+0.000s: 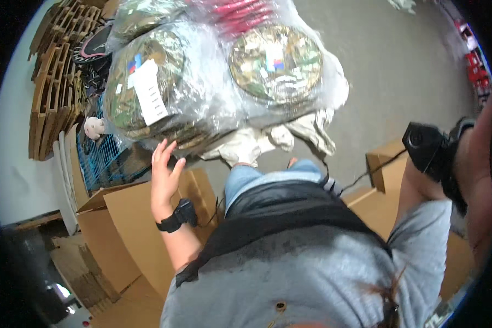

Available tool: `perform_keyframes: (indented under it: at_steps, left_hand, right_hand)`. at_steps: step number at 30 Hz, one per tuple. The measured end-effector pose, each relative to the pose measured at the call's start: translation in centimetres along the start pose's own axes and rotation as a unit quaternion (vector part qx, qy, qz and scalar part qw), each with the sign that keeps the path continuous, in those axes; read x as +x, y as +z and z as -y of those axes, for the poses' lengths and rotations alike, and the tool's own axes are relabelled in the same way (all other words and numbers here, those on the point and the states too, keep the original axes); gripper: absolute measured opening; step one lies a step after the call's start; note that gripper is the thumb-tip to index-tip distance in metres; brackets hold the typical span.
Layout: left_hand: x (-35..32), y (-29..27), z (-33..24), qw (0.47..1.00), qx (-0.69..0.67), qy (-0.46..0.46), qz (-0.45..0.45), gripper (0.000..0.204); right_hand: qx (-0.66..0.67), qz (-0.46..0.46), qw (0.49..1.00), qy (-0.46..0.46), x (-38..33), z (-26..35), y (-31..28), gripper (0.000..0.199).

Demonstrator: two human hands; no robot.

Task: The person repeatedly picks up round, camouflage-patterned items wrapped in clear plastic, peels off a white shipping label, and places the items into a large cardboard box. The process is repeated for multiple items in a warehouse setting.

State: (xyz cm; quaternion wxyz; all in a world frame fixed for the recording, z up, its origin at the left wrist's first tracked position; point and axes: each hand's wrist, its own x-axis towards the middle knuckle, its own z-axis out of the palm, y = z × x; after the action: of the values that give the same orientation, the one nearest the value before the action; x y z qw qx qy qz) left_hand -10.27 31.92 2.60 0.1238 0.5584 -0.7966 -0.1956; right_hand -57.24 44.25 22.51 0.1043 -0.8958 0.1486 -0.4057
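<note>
My left hand (167, 172) is raised with the fingers apart and nothing in it. Its fingertips come near the lower edge of a stack of round camouflage-patterned items (123, 106) wrapped in clear plastic. A white paper label (150, 93) lies on that stack. Beside it stands a second plastic-wrapped camouflage stack (276, 65). My right arm is lifted close to the camera at the right edge, with a black strapped device (426, 145) on its wrist. My right hand (481, 158) is partly cut off there, its fingers hidden.
Open cardboard boxes (142, 229) stand left of my body, and another carton (388, 164) to the right. White crumpled sacking (246, 147) lies under the stacks. Wooden pallets (54, 82) lean at the far left, near a blue wire cage (101, 158). Pink bundles (240, 13) lie farther back.
</note>
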Motion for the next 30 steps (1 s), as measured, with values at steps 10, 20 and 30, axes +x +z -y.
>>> perform_keyframes:
  at_steps: [10, 20, 30]
  left_hand:
    - [10.1, 0.3, 9.8, 0.998, -0.034, -0.055, -0.015, 0.038]
    - [24.6, 4.6, 28.7, 0.967, -0.036, -0.21, -0.142, 0.059]
    - [29.0, 5.6, 30.9, 0.934, -0.134, -0.268, -0.196, 0.055]
  right_hand:
    - [-0.028, -0.003, 0.999, -0.033, 5.5, -10.4, 3.2, 0.041]
    - [-0.014, -0.3, 0.952, 0.058, 17.7, -24.5, 14.0, 0.041]
    - [0.247, -0.093, 0.761, 0.593, 11.2, -39.1, 40.2, 0.023]
